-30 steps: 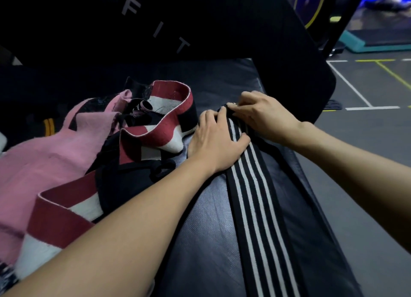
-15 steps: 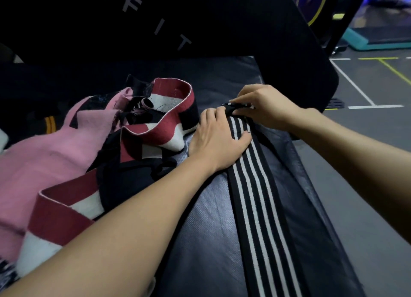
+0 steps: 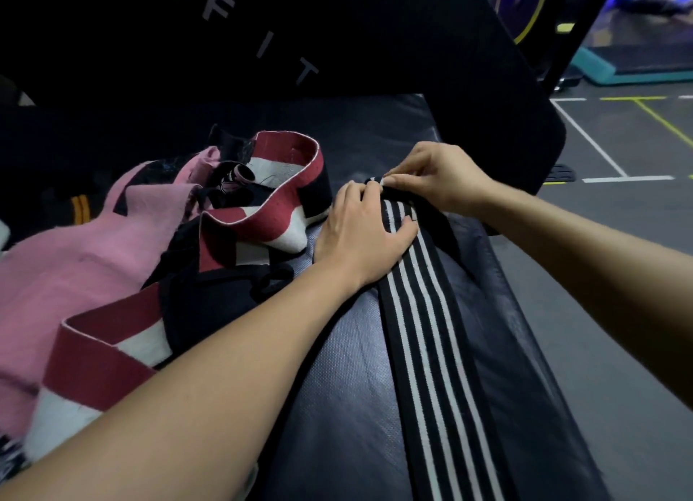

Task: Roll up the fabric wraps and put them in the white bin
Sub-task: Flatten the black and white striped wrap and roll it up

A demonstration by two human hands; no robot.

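The black wrap with white stripes (image 3: 431, 332) lies straight along the padded bench (image 3: 345, 407). Keep your left hand (image 3: 360, 230) flat on it, fingers straight. Your right hand (image 3: 435, 178) pinches the far end: fold it tightly and evenly.

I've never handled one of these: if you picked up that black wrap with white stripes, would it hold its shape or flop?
Probably flop: the black striped wrap lies flat along the bench pad, and its far end bends where the right hand pinches it. Likely light and unlikely to roll. The left hand presses it flat, hinting it shifts easily.
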